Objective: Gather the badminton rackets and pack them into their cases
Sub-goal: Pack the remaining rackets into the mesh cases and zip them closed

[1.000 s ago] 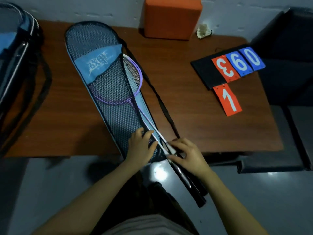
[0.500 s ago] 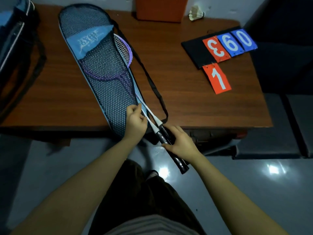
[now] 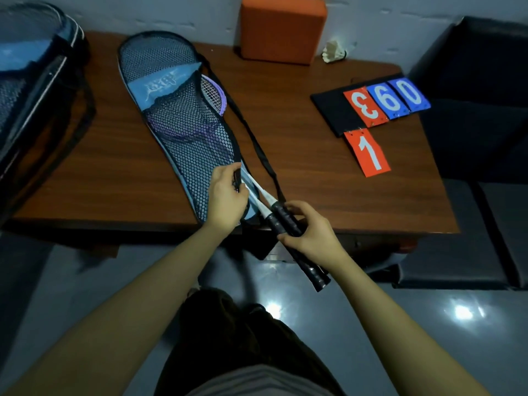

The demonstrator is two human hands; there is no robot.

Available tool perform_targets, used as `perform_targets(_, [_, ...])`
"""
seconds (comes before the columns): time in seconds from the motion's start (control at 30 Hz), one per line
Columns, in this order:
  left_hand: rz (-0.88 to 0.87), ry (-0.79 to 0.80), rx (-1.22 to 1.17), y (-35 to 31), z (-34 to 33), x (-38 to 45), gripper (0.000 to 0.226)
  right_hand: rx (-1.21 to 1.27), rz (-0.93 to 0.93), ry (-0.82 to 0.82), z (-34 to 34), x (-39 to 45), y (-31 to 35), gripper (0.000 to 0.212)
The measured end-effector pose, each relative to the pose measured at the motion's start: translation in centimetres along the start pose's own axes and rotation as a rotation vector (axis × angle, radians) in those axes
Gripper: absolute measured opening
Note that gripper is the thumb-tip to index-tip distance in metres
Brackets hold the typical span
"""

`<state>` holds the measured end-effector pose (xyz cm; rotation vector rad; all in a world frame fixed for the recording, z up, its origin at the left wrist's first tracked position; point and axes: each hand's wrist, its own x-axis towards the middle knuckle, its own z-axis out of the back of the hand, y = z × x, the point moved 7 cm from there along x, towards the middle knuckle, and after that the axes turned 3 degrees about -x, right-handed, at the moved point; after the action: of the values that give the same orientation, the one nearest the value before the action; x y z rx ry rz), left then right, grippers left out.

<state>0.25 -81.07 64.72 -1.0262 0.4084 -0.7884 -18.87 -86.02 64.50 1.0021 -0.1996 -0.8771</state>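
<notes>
A black mesh racket case (image 3: pixel 183 132) with a blue panel lies lengthwise on the wooden table (image 3: pixel 314 172). Two rackets with purple heads (image 3: pixel 214 95) are mostly inside it; one head edge shows at the case's open right side. Their black handles (image 3: pixel 288 227) stick out past the table's front edge. My left hand (image 3: pixel 227 195) pinches the case's opening edge near its narrow end. My right hand (image 3: pixel 311 232) is wrapped around both handles. The case's black strap (image 3: pixel 251 132) trails along its right side.
A second racket case (image 3: pixel 28 90) lies at the far left. An orange block (image 3: pixel 281 27) and a shuttlecock (image 3: pixel 334 51) sit at the back. A scoreboard with number cards (image 3: pixel 377 110) is on the right. Dark seats (image 3: pixel 485 195) stand beyond the table's right side.
The rackets have slid deeper into the case, so less of the purple head shows outside. My left hand has shifted up the case's edge; my right hand stays on the handles.
</notes>
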Motion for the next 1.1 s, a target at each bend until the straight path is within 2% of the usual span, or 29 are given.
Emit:
perform_targets(0.23, [-0.230, 0.142, -0.007, -0.2, 1.0, -2.3, 0.042, -0.015, -0.027, 0.005, -0.6, 0.6, 0.6, 0.056])
perform_targets(0.5, [-0.187, 0.184, -0.041, 0.9, 3.2, -1.9, 0.045, 0.049, -0.014, 0.010, -4.0, 4.6, 3.4, 0.050])
perform_targets(0.6, [-0.114, 0.117, -0.025, 1.9, 4.4, -1.4, 0.043, 0.029, -0.005, 0.015, -5.1, 6.9, 4.1, 0.051])
perform_targets(0.7, [-0.027, 0.048, -0.020, 3.0, 5.1, -0.6, 0.042, -0.077, -0.010, 0.022, -6.0, 8.5, 3.2, 0.052])
perform_targets(0.93, [-0.096, 0.067, 0.039, 3.7, 3.8, -0.8, 0.040, -0.442, 0.175, 0.045, -6.6, 7.1, 1.7, 0.060])
perform_targets(1.0, [-0.079, 0.065, 0.044, 4.2, 3.4, -1.1, 0.045, -0.540, 0.220, 0.083, -6.1, 5.0, 0.7, 0.069])
perform_targets(1.1, [-0.026, 0.119, 0.073, 4.7, 1.9, -2.1, 0.062, -0.640, 0.238, 0.123, -5.5, 2.4, -1.2, 0.078])
